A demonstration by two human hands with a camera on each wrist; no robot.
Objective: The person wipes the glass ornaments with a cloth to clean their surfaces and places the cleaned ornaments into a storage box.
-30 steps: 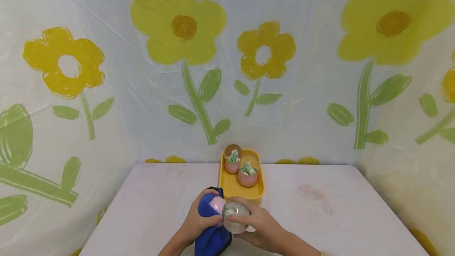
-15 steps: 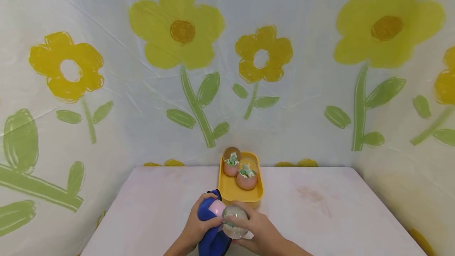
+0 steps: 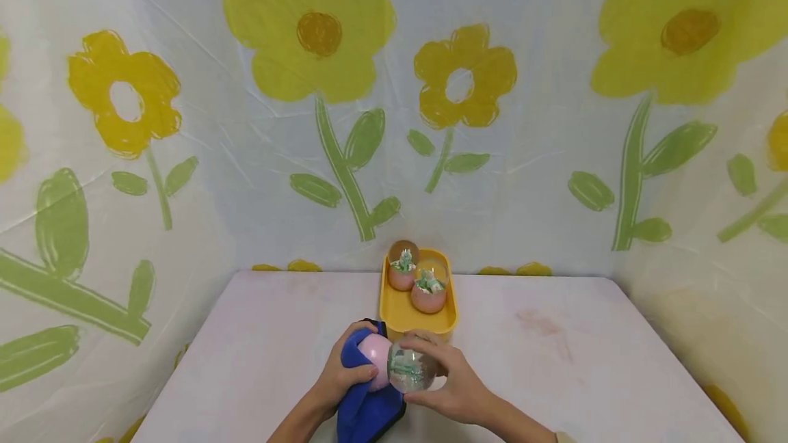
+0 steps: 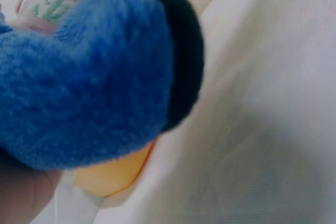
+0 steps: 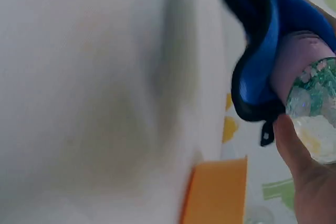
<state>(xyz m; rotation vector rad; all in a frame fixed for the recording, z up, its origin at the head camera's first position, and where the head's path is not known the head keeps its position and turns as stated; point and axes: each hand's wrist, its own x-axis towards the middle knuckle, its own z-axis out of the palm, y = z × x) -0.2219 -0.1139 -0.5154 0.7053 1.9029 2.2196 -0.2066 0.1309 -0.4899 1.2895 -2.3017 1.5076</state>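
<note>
A snow globe (image 3: 377, 355) with a pink base and a clear dome, green plant figures inside, lies on its side between my hands above the table. My left hand (image 3: 335, 373) grips the pink base through a blue cloth (image 3: 368, 415) with black edging. On the other side, my right hand (image 3: 460, 383) holds the clear dome, thumb below and fingers over the top. In the left wrist view the fuzzy cloth (image 4: 100, 87) hides most of the globe. The right wrist view shows the cloth (image 5: 254, 85) wrapped around the pink base (image 5: 299, 59).
Just beyond my hands stands a yellow tray (image 3: 403, 316). Two similar snow globes stand in it, one at the back left (image 3: 401, 277) and one in front of it to the right (image 3: 429, 299). A flower-printed sheet (image 3: 523, 217) hangs behind the white table (image 3: 523, 354).
The globe has turned, so more of its pink base and the green figures show. My right fingers have spread from across the dome to its edges. The head view has shifted slightly.
</note>
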